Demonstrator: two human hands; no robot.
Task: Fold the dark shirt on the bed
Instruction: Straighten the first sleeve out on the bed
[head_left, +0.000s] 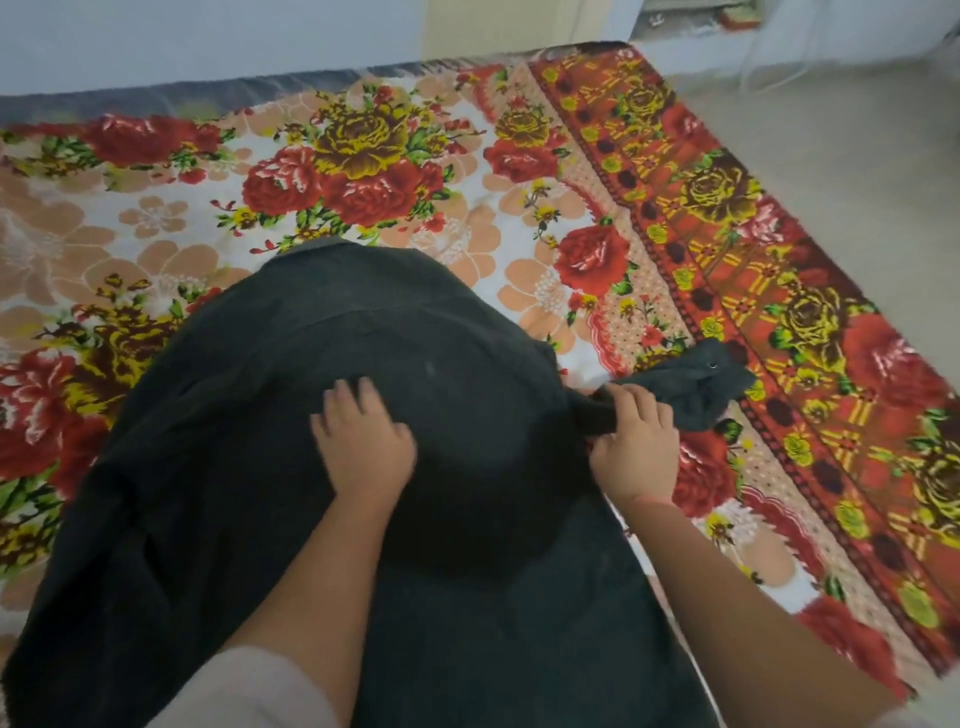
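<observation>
The dark shirt (291, 441) lies back-up on the bed, collar at the far end and hem toward me. My left hand (361, 441) rests flat on the middle of its back, fingers spread. At the shirt's right side my right hand (636, 441) grips the bunched right sleeve (691, 387), whose cuff with a small button sticks out to the right over the bedspread. The left sleeve lies folded along the shirt's left edge.
The floral bedspread (363, 171) in red, peach and yellow covers the bed. Its red patterned border (779, 291) runs along the right edge, where the bed ends above a pale floor (857, 145). A light wall stands behind the bed.
</observation>
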